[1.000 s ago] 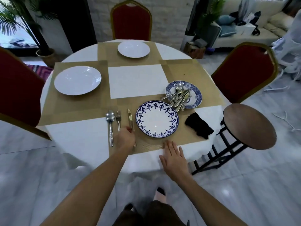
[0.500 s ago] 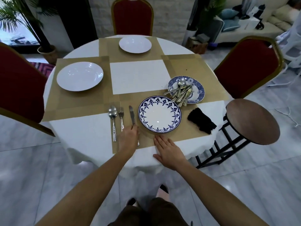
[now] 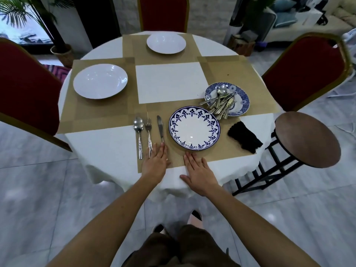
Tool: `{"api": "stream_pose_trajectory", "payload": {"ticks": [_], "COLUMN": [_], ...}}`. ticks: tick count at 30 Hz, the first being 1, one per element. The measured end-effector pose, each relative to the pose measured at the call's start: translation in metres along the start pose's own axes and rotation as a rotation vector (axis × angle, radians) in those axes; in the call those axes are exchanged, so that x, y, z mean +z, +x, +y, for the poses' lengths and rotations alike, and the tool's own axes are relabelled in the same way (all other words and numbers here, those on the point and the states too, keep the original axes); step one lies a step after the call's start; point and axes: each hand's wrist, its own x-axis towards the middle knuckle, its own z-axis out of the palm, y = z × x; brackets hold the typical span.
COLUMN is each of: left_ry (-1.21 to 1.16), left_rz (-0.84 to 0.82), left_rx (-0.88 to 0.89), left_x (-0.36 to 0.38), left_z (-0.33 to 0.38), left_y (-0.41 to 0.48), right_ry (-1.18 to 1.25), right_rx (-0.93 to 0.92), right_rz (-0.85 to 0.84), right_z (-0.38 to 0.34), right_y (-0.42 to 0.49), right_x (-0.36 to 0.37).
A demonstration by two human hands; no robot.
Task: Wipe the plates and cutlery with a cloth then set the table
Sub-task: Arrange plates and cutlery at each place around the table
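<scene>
A blue-patterned plate (image 3: pixel 194 128) lies on the near placemat (image 3: pixel 221 155). Left of it lie a knife (image 3: pixel 160 128), a fork (image 3: pixel 148 132) and a spoon (image 3: pixel 139 135), side by side. My left hand (image 3: pixel 156 162) rests flat on the mat, fingertips over the handle end of the knife. My right hand (image 3: pixel 198 174) lies flat at the mat's front edge, just below the plate. A black cloth (image 3: pixel 244 139) lies right of the plate. A second blue plate (image 3: pixel 240 99) behind holds several pieces of loose cutlery (image 3: pixel 221 105).
Two plain white plates (image 3: pixel 100 80) (image 3: pixel 166 43) sit on placemats at the left and far places. Red chairs (image 3: pixel 27 89) (image 3: pixel 304 72) (image 3: pixel 163 14) ring the round table; a brown stool (image 3: pixel 308 139) stands at the right front edge.
My left hand has flattened and slid back a little along the knife handle. My right hand moved left and forward to the mat edge below the plate.
</scene>
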Motion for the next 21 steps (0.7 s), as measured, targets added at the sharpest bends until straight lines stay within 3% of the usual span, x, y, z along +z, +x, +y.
{"api": "stream_pose_trajectory", "payload": {"ticks": [21], "left_ry": [-0.011], "left_rz": [0.052], "left_rx": [-0.008], "left_x": [0.0005], "left_z": [-0.0029], "left_y": [-0.0057], "right_ry": [-0.024], "right_rx": [-0.003], "right_rz": [-0.077], "right_z": [0.0020], "right_y": [0.0034], "right_x": [-0.0073]}}
